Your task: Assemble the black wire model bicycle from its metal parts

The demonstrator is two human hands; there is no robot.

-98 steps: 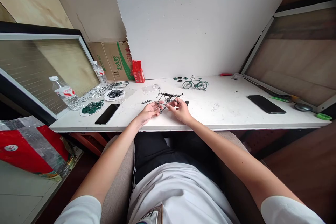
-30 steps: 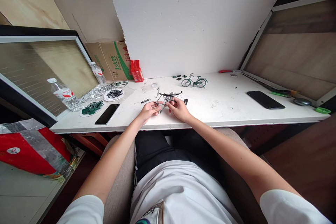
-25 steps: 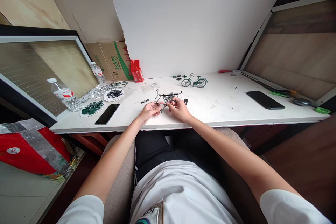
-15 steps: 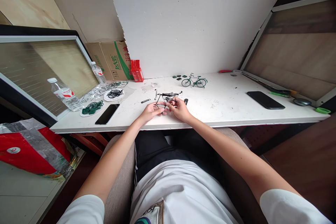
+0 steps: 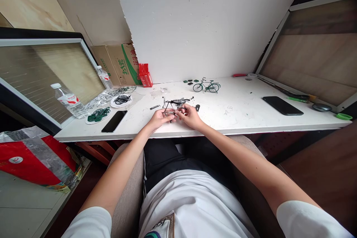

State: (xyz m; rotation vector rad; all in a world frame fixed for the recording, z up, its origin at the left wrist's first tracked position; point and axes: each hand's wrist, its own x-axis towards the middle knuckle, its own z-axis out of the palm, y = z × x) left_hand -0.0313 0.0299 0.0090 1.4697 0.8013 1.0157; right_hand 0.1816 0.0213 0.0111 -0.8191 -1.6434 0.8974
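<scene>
Between my hands is a small black model bicycle frame [image 5: 166, 107], tilted, near the front of the white table. My left hand [image 5: 161, 119] pinches its left and lower part. With thumb and fingertips together, my right hand [image 5: 189, 116] grips the frame's right side; the exact contact is hidden by the fingers. Just behind my fingers more dark bicycle parts [image 5: 181, 102] show, and I cannot tell whether they are joined to the frame. A short black strip [image 5: 154, 107] lies left of it, and a small black piece [image 5: 198, 108] lies beside my right hand.
A green model bicycle [image 5: 206, 87] stands behind, near small dark pieces [image 5: 190, 81]. Plates of green parts [image 5: 98, 114] and black parts [image 5: 122, 99], a phone [image 5: 114, 121] and water bottles [image 5: 69, 101] are at left. Another phone [image 5: 282, 105] and a mouse [image 5: 321, 107] lie right.
The black bicycle frame has turned slightly and its upper left end has shifted a little left and down. Both hands keep nearly the same place, with small finger movements.
</scene>
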